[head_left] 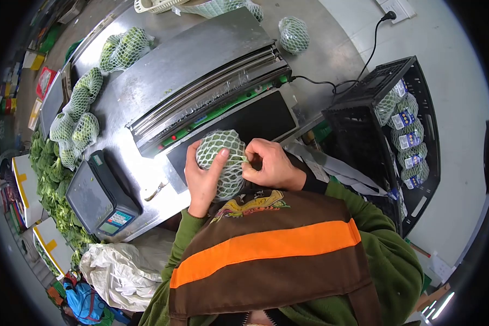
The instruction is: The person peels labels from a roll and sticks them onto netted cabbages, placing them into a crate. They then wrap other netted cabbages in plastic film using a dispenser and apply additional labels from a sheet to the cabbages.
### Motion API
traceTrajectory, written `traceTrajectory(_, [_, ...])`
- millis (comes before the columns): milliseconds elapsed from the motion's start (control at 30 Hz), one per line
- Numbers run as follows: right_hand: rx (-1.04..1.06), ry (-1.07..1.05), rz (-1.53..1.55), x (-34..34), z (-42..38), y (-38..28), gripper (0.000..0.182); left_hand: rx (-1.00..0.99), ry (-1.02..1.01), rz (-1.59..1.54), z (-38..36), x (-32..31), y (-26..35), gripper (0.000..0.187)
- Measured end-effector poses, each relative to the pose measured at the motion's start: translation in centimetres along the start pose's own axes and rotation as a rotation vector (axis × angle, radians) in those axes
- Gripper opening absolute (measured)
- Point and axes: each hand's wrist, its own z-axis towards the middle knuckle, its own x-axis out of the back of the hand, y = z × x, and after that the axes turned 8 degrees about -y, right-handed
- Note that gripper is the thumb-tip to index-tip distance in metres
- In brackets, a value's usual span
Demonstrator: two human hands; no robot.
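A round green vegetable in a white foam net (220, 155) is held in front of my apron, just over the near edge of the steel table; the mesh hides its exact kind. My left hand (202, 179) cups it from the left, thumb across the front. At its right side, my right hand (271, 164) is closed, fingertips pinching the edge of the net. Right behind the vegetable stands a film wrapping machine (212, 92) with a dark flat plate (263, 117) at its front.
Several netted vegetables (81, 92) lie on the table's left, with one (294, 35) at back right. A digital scale (100, 193) stands beside heaped broccoli (51, 174). To the right, a black crate (429, 179) holds labelled netted packs (409, 141). A power cable (376, 43) runs behind it.
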Motion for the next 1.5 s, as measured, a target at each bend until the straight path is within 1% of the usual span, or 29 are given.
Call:
traceTrajectory(33, [0.006, -0.001, -0.002, -0.2, 0.1, -0.2, 0.024, 0.009, 0.027, 0.004, 0.1, 0.0, -0.1, 0.056])
traceTrajectory(100, [-0.096, 0.026, 0.183, -0.6, 0.0, -0.6, 0.024, 0.018, 0.038, -0.022, 0.2, 0.3, 0.4, 0.056])
traceTrajectory(233, [-0.100, -0.002, 0.207, -0.5, 0.2, 0.1, 0.025, 0.015, 0.032, 0.007, 0.2, 0.4, 0.9, 0.055])
traceTrajectory(300, [-0.128, -0.150, 0.197, 0.1, 0.5, 0.4, 0.018, 0.016, 0.014, 0.010, 0.4, 0.4, 0.8, 0.054])
traceTrajectory(333, [-0.129, -0.149, 0.197, 0.1, 0.6, 0.7, 0.018, -0.005, 0.005, 0.011, 0.7, 0.8, 0.2, 0.051])
traceTrajectory(400, [-0.259, -0.145, 0.748, -0.3, 0.9, 1.7, 0.012, -0.029, -0.003, 0.012, 1.6, 1.6, -0.5, 0.049])
traceTrajectory(467, [-0.257, -0.120, 0.768, 0.3, 0.9, 2.1, 0.015, 0.077, 0.086, -0.295, 3.0, 2.1, -0.1, 0.047])
traceTrajectory(533, [-0.299, 0.024, 0.655, 0.9, 0.7, 2.0, 0.017, 0.110, 0.066, -0.515, 3.7, 2.0, 1.1, 0.043])
traceTrajectory(567, [-0.334, -0.029, 0.674, 1.5, 0.5, 2.6, 0.036, 0.114, 0.056, -0.577, 4.1, 1.7, 1.5, 0.042])
traceTrajectory(600, [-0.317, -0.025, 0.667, 2.1, 0.5, 2.6, 0.036, 0.117, 0.043, -0.640, 4.6, 1.4, 1.9, 0.042])
traceTrajectory(667, [-0.162, -0.230, 0.926, 3.1, 0.4, 2.4, 0.066, 0.055, 0.058, -0.583, 5.7, 0.1, 2.4, 0.041])
traceTrajectory(700, [-0.142, -0.316, 0.937, 3.5, 0.5, 2.4, 0.092, 0.008, 0.068, -0.540, 6.1, -0.7, 2.9, 0.040])
traceTrajectory(733, [-0.052, -0.264, 0.967, 3.6, 0.7, 0.9, 0.097, -0.007, 0.062, -0.549, 6.5, -1.6, 3.6, 0.037])
traceTrajectory(800, [-0.020, -0.039, 0.891, 2.8, 1.5, 0.1, 0.099, -0.035, 0.010, -0.594, 7.4, -3.2, 4.4, 0.035])
traceTrajectory(833, [-0.012, -0.017, 0.875, 2.9, 1.9, 0.0, 0.099, -0.062, -0.025, -0.577, 8.0, -3.8, 4.4, 0.036])
traceTrajectory(900, [-0.054, 0.149, 0.772, 3.5, 2.5, 0.3, 0.092, -0.077, -0.095, -0.539, 9.4, -4.5, 5.2, 0.038])
traceTrajectory(933, [-0.048, 0.162, 0.761, 3.9, 2.9, 0.2, 0.092, -0.085, -0.136, -0.493, 10.1, -4.6, 5.6, 0.040])
traceTrajectory(967, [-0.053, 0.218, 0.755, 4.3, 3.2, 0.1, 0.090, -0.055, -0.158, -0.470, 10.8, -4.8, 5.7, 0.048])
traceTrajectory(1033, [-0.055, 0.314, 0.685, 5.4, 3.6, -0.3, 0.087, -0.058, -0.193, -0.425, 11.6, -5.3, 6.4, 0.051])
traceTrajectory(1067, [-0.051, 0.322, 0.682, 6.0, 3.8, -0.2, 0.087, -0.056, -0.212, -0.380, 11.9, -5.4, 6.8, 0.054])
traceTrajectory(1100, [-0.051, 0.334, 0.601, 6.6, 3.9, -0.1, 0.086, -0.033, -0.209, -0.382, 12.1, -5.7, 7.0, 0.056])
traceTrajectory(1167, [-0.060, 0.372, 0.463, 7.3, 4.1, -0.3, 0.084, -0.007, -0.234, -0.419, 12.6, -5.7, 6.6, 0.055])
traceTrajectory(1200, [-0.058, 0.371, 0.465, 7.6, 4.2, -0.7, 0.084, 0.023, -0.253, -0.458, 12.8, -5.7, 6.2, 0.054])
traceTrajectory(1300, [-0.071, 0.357, 0.482, 8.0, 4.3, -1.3, 0.083, 0.026, -0.302, -0.489, 13.1, -5.6, 5.5, 0.053])
traceTrajectory(1367, [-0.075, 0.353, 0.398, 8.1, 4.2, -1.1, 0.082, 0.028, -0.299, -0.487, 13.1, -5.4, 4.8, 0.053])
traceTrajectory(1400, [-0.074, 0.344, 0.403, 8.2, 4.1, -1.1, 0.082, 0.031, -0.303, -0.486, 13.0, -5.2, 4.5, 0.054])
traceTrajectory(1467, [-0.056, 0.322, 0.244, 8.7, 4.0, -1.1, 0.082, 0.037, -0.301, -0.475, 12.6, -4.8, 4.5, 0.055])
traceTrajectory(1500, [-0.060, 0.296, 0.213, 9.2, 3.9, -1.5, 0.084, 0.054, -0.314, -0.476, 12.2, -4.4, 5.0, 0.057])
